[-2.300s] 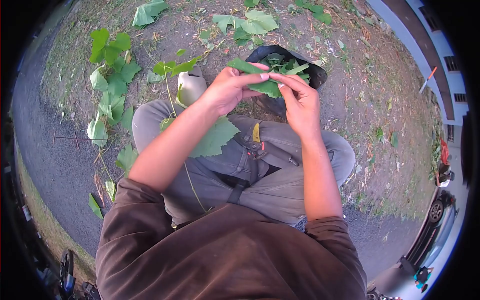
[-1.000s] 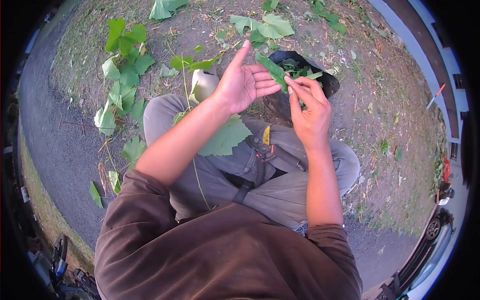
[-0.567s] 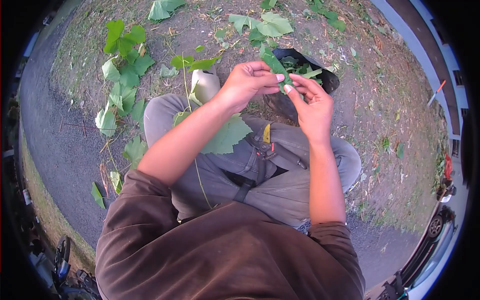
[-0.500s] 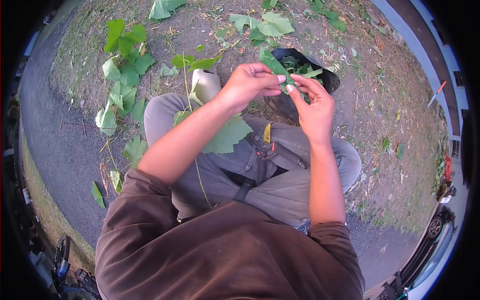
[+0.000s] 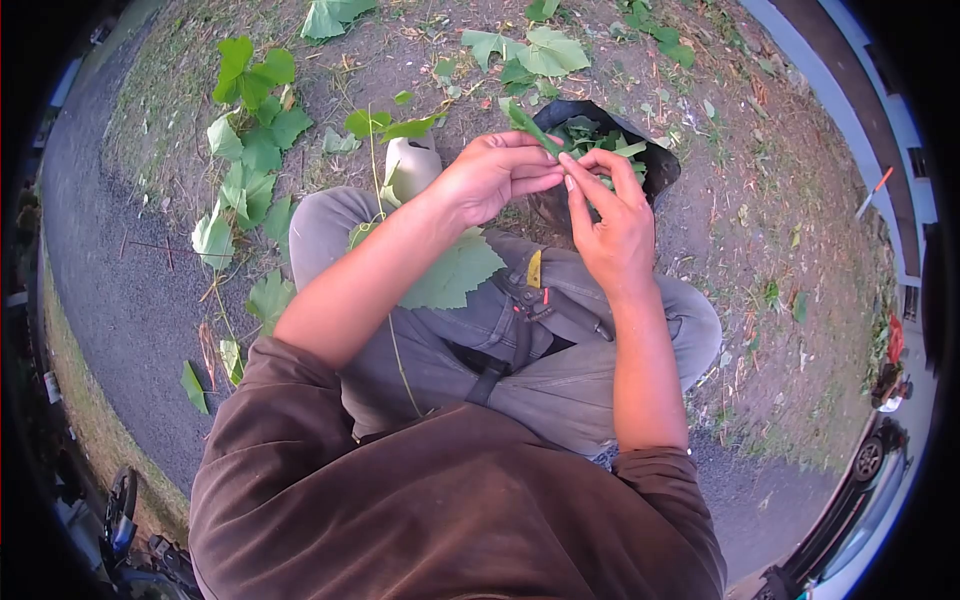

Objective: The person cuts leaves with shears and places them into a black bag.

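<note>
A green leaf (image 5: 530,125), folded into a narrow roll, is pinched between my hands above a black bag. My left hand (image 5: 503,176) is closed on it, the roll's far end sticking out past the fingers. My right hand (image 5: 612,205) pinches its near end, thumb and fingertips together, close to the left fingertips. Beneath them, the open black bag (image 5: 662,168) holds cut green leaf pieces (image 5: 592,140). Across my lap lies a vine stem (image 5: 402,362) bearing a large leaf (image 5: 455,272). A red-tipped tool (image 5: 535,302), probably pruners, rests on my lap.
A leafy vine (image 5: 258,150) lies on the ground to the left. More leaves (image 5: 548,52) lie beyond the bag. A pale container (image 5: 412,168) stands by my left knee. An orange-tipped stick (image 5: 880,185) is at the far right.
The leaf has been rolled narrower. My right hand has shifted slightly left and turned, its fingertips now meeting those of my left hand.
</note>
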### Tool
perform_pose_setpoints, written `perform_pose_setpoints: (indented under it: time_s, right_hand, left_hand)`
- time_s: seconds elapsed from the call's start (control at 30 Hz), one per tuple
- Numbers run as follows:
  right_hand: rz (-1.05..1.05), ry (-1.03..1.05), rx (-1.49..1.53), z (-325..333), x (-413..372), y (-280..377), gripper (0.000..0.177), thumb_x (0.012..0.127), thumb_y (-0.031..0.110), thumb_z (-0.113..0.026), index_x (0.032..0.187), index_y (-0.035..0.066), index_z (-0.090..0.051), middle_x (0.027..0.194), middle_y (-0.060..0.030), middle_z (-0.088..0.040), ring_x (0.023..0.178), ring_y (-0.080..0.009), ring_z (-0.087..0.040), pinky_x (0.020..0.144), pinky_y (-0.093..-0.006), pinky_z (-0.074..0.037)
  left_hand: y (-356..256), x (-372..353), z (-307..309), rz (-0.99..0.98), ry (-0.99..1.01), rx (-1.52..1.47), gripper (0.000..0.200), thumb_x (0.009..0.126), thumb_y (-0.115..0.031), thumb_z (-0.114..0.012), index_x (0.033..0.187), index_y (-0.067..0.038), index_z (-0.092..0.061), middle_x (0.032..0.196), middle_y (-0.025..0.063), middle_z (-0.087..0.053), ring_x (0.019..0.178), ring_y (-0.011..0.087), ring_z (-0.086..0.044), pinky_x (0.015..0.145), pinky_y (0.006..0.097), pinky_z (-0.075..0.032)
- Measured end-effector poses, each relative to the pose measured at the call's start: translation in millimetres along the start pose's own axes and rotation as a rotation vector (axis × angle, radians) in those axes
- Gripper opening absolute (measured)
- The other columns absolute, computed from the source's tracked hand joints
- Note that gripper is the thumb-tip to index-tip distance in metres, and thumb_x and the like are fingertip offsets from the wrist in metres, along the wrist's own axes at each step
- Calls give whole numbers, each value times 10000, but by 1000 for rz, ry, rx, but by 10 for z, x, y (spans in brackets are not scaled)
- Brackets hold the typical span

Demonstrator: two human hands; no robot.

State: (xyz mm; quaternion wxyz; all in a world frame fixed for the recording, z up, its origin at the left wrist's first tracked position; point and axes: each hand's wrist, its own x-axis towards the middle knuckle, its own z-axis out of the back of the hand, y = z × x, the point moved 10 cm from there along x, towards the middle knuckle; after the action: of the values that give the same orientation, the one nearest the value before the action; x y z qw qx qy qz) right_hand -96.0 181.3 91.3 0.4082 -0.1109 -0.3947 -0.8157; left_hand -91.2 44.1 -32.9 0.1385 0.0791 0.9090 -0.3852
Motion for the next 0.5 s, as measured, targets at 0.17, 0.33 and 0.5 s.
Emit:
perform_pose_setpoints:
  time_s: [0.17, 0.33, 0.5]
  right_hand:
    - [49, 1, -109, -7, 15, 89, 327, 891, -1, -722, 1216, 31, -751, 1126, -106, -601, 978, -286, -658, 878, -416, -537]
    - [-170, -55, 246, 53, 18, -142, 329, 929, 23, -728, 1258, 10, -725, 1132, -106, -653, 982, -223, -685, 885, -340, -548]
    - [-555, -10, 921, -243, -169, -656, 288, 959, 9, -760, 1239, -31, -706, 1112, -75, -758, 1009, -109, -702, 920, -263, -565]
  left_hand:
    - [-99, -60, -132, -20, 25, -33, 302, 1005, -70, -688, 1279, 53, -654, 1217, 164, -720, 1124, 214, -730, 1022, 309, -607]
    - [-149, -18, -64, -83, 24, 50, 260, 1000, -101, -713, 1223, 27, -675, 1193, 128, -737, 1081, 187, -739, 981, 310, -622]
    - [-267, -74, -169, -197, 62, 248, 221, 988, -127, -743, 1174, -15, -702, 1147, 82, -760, 1041, 162, -745, 916, 302, -634]
